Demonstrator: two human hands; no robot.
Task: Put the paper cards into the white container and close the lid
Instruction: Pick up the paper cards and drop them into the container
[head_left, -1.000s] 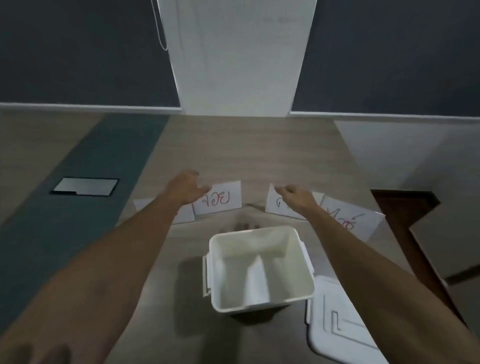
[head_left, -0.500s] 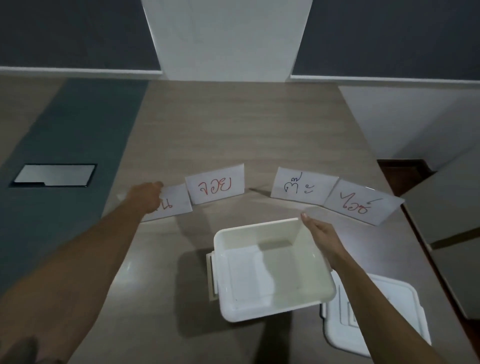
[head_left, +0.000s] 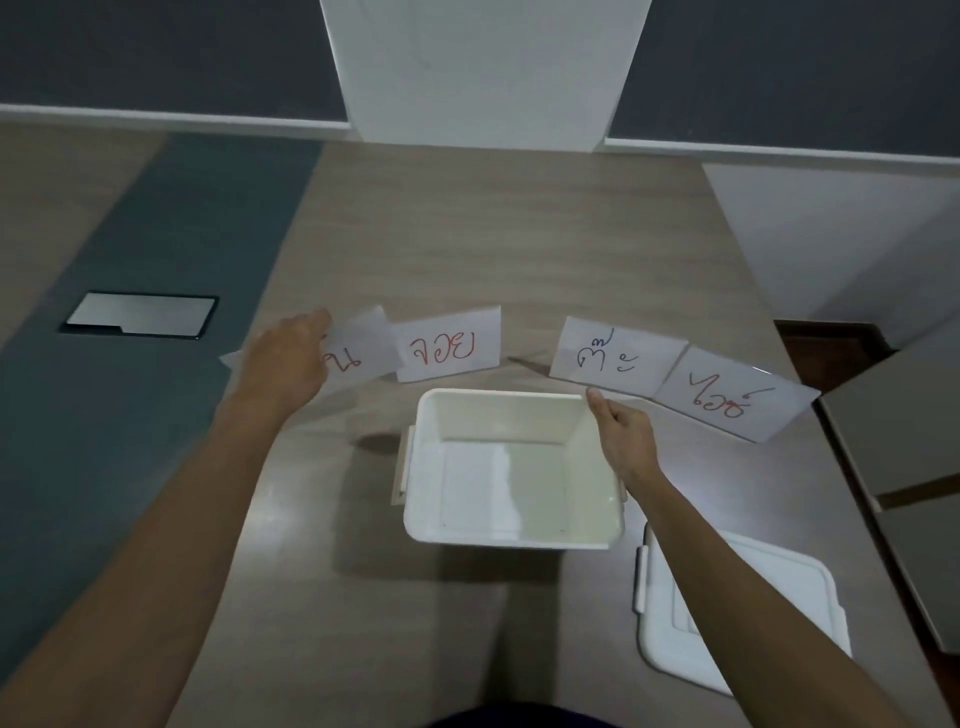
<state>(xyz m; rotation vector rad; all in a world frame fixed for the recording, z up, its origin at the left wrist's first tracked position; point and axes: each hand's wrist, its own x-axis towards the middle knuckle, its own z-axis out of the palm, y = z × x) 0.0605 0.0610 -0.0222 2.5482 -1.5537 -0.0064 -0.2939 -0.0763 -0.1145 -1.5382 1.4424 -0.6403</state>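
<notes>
An open white container (head_left: 511, 538) stands in the middle of the wooden table, nothing inside. Several paper cards with handwriting lie in a row behind it. My left hand (head_left: 283, 366) grips the leftmost card (head_left: 358, 348), which is lifted and tilted off the table. Beside it lie a red-lettered card (head_left: 449, 345), a dark-lettered card (head_left: 613, 353) and another red-lettered card (head_left: 727, 397). My right hand (head_left: 621, 434) holds the container's far right rim. The white lid (head_left: 748, 618) lies flat to the right of the container, partly under my right forearm.
A grey strip (head_left: 135, 364) runs along the table's left with a metal cover plate (head_left: 140, 314). The table's right edge (head_left: 831, 452) borders a grey cabinet (head_left: 898, 426). A white pillar (head_left: 483, 67) rises behind the table.
My left hand has closed on the leftmost card and raised its edge off the table. My right hand, earlier out at the cards, stays on the container rim.
</notes>
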